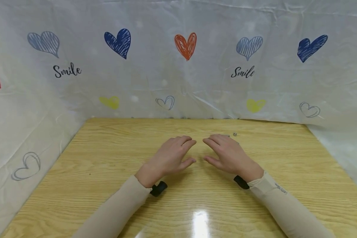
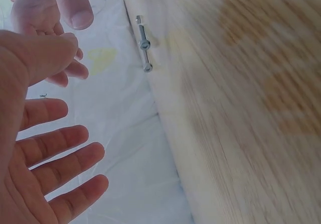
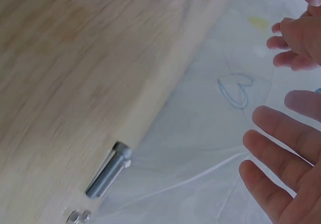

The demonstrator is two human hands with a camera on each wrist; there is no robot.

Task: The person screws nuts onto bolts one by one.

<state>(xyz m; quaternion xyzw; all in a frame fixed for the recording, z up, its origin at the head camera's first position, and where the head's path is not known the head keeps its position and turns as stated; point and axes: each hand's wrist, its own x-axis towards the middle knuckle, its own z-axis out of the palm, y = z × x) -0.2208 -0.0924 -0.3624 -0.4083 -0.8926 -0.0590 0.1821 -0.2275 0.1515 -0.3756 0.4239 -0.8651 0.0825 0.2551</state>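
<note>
My left hand (image 1: 175, 153) hovers above the middle of the wooden table (image 1: 137, 195), its fingers loosely bent and holding nothing. Facing it across a small gap is my right hand (image 1: 227, 153), also bare of any object. Just beyond the right hand lie a thin metal rod-like piece (image 1: 225, 135) and a small round metal piece (image 1: 235, 134), partly hidden by that hand. Up close, the right wrist view shows a metal bolt (image 3: 106, 174) with a cylindrical head and a thinner metal piece beside it. Small shiny nuts (image 3: 74, 217) sit near it. Metal hardware (image 2: 144, 43) also appears in the left wrist view.
A white cloth (image 1: 208, 82) with printed hearts hangs behind the table's far edge and along its sides. Dark wrist straps (image 1: 158, 189) show below the sleeves (image 1: 119, 201). Light glares off the near tabletop.
</note>
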